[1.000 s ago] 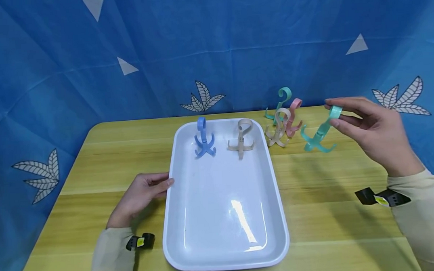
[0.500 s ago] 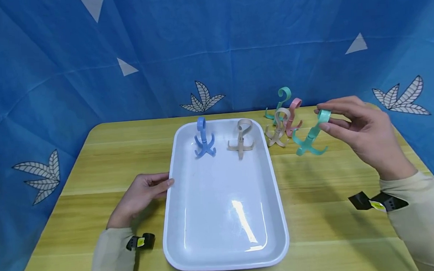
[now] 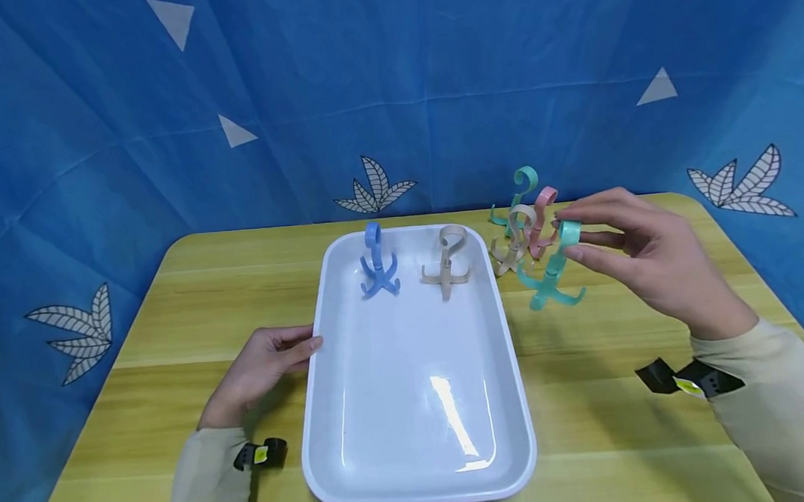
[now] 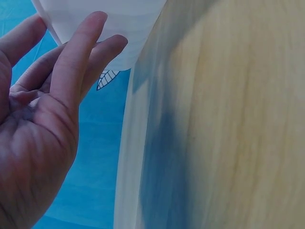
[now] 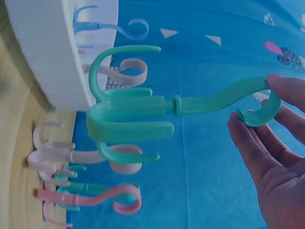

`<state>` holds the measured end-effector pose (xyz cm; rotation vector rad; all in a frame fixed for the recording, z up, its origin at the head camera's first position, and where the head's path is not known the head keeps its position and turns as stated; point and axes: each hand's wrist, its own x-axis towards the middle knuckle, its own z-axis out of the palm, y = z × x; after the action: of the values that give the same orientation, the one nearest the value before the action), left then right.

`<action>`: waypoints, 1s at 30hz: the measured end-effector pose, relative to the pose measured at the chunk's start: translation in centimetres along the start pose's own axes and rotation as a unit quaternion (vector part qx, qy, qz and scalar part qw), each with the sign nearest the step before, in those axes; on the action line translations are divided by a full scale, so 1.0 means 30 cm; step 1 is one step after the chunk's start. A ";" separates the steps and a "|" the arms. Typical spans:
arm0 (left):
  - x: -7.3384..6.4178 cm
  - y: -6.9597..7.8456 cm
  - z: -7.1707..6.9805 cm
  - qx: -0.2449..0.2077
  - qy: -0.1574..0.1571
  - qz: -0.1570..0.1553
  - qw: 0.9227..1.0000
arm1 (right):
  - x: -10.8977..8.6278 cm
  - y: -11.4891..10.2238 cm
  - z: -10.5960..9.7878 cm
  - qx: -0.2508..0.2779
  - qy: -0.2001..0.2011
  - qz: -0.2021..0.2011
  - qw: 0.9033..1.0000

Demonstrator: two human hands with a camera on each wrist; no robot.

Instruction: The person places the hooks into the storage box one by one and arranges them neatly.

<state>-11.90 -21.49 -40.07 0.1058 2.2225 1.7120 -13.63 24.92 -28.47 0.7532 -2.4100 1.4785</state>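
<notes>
My right hand point(image 3: 652, 259) pinches a green four-pronged hook point(image 3: 553, 274) by its curled top, thumb on one side and fingers on the other. The hook hangs in the air with its prongs down, right of the white tray point(image 3: 419, 497). In the right wrist view the green hook point(image 5: 133, 109) shows whole, its swivel neck in the middle. My left hand point(image 3: 266, 369) holds the tray's left rim, thumb over the edge and fingers against the outer wall. Inside the tray at the back stand a blue hook point(image 3: 379, 271) and a beige hook point(image 3: 446, 268).
Right of the tray's far corner several hooks stand close together: a beige hook point(image 3: 509, 260), a pink hook point(image 3: 542, 219) and a second green hook point(image 3: 524, 178). Beneath everything is a wooden table point(image 3: 228, 273), with a blue cloth point(image 3: 299, 61) hanging behind it.
My right hand has moved left with the green hook, from the table's right side towards the tray and the grouped hooks. My left hand has stayed on the tray's rim.
</notes>
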 end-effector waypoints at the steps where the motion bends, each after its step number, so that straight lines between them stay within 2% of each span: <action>1: -0.001 0.000 0.000 0.000 0.001 0.001 1.000 | 0.005 -0.006 0.006 0.002 -0.005 -0.003 1.000; 14: -0.005 -0.002 0.002 -0.004 0.002 0.002 1.000 | 0.087 -0.039 0.091 0.025 -0.049 -0.044 0.998; 20: -0.006 0.001 0.002 -0.010 -0.001 0.004 1.000 | 0.113 -0.047 0.152 0.047 -0.072 -0.063 0.994; 30: -0.005 0.000 0.003 -0.014 -0.006 0.008 1.000 | 0.162 -0.030 0.259 0.065 -0.117 -0.059 0.989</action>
<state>-11.73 -21.43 -40.06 0.1273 2.1938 1.7441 -16.66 16.25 -29.35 1.1376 -2.3989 1.5898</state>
